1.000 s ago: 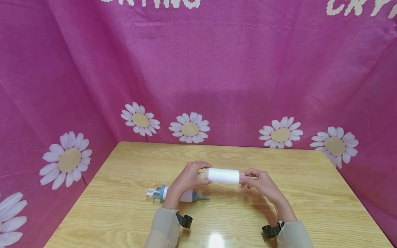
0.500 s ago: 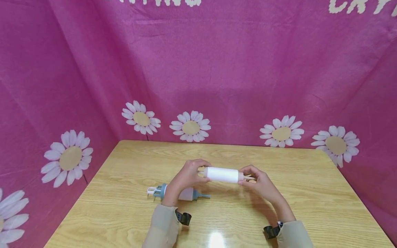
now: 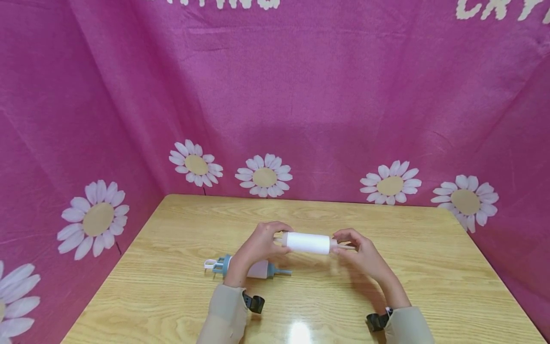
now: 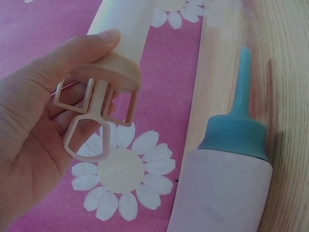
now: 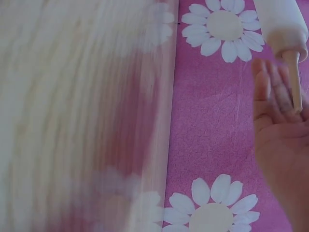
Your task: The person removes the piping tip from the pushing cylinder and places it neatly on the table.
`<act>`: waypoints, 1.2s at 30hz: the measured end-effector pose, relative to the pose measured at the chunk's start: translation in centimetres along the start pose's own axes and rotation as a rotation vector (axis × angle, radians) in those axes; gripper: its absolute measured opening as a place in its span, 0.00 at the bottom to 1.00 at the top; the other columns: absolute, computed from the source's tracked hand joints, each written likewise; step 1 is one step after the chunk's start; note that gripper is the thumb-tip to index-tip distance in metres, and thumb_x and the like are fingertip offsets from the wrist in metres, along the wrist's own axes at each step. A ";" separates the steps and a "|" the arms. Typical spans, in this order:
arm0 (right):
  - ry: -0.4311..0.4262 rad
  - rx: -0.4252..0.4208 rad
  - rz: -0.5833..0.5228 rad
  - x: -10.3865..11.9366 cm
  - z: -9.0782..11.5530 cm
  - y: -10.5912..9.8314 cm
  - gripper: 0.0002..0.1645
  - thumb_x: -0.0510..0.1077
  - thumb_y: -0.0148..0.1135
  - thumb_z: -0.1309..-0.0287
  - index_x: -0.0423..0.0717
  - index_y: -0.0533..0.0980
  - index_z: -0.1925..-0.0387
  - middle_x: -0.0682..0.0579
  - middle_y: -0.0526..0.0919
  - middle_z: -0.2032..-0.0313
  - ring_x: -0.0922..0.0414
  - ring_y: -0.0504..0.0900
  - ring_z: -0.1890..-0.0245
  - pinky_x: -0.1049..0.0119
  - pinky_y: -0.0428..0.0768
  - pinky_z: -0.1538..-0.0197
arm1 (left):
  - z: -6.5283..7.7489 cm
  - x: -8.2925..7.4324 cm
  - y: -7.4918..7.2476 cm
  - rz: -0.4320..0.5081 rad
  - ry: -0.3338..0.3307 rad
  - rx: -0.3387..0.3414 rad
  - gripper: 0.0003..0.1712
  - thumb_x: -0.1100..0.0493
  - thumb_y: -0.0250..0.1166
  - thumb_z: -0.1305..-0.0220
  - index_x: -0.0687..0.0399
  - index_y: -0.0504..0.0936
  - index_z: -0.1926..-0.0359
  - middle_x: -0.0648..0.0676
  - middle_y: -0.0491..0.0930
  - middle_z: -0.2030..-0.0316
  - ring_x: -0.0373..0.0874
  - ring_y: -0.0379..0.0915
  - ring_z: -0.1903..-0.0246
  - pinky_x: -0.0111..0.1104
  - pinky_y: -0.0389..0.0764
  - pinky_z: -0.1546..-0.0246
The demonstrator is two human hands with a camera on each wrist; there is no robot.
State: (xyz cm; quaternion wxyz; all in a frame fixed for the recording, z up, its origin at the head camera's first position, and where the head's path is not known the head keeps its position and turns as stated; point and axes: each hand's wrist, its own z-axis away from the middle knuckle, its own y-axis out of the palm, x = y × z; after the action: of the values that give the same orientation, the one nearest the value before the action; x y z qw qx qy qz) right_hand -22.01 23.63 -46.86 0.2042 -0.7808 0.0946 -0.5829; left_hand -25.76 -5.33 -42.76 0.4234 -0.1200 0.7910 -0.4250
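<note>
A white plastic syringe (image 3: 307,242) with beige end pieces is held level above the table. My left hand (image 3: 263,243) grips its plunger end; in the left wrist view the thumb lies along the barrel, above two square finger loops and a plunger ring (image 4: 72,154). At the opposite end, my right hand (image 3: 363,253) holds the beige cap between thumb and fingers. The thin nozzle (image 5: 293,82) points in toward the right palm. A second syringe (image 3: 259,270), pale with blue-green ends, lies on the table behind my left forearm, partly hidden by it.
The wood-grain table (image 3: 429,267) meets a magenta cloth (image 3: 309,95) printed with daisies at its back and sides. Each wrist carries a small black camera, the left camera (image 3: 257,304) hanging near the second syringe.
The fingers of my right hand have shifted around the cap, leaving more of the cap and nozzle showing. The left grip and the syringe on the table look the same.
</note>
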 end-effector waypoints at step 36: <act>-0.012 0.020 0.018 -0.5 -0.3 0.3 0.16 0.43 0.70 0.44 0.45 0.76 0.55 0.49 0.83 0.56 0.69 0.80 0.54 0.70 0.79 0.46 | 0.4 0.2 -0.5 0.011 -0.008 -0.001 0.24 0.58 0.77 0.50 0.54 0.83 0.50 0.53 0.85 0.52 0.43 0.80 0.58 0.35 0.83 0.56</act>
State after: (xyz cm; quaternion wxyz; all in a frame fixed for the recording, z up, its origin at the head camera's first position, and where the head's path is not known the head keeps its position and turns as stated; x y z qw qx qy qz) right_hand -22.37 23.47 -47.33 0.2179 -0.7812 0.0944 -0.5773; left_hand -25.63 -5.98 -42.66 0.4286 -0.1176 0.7902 -0.4219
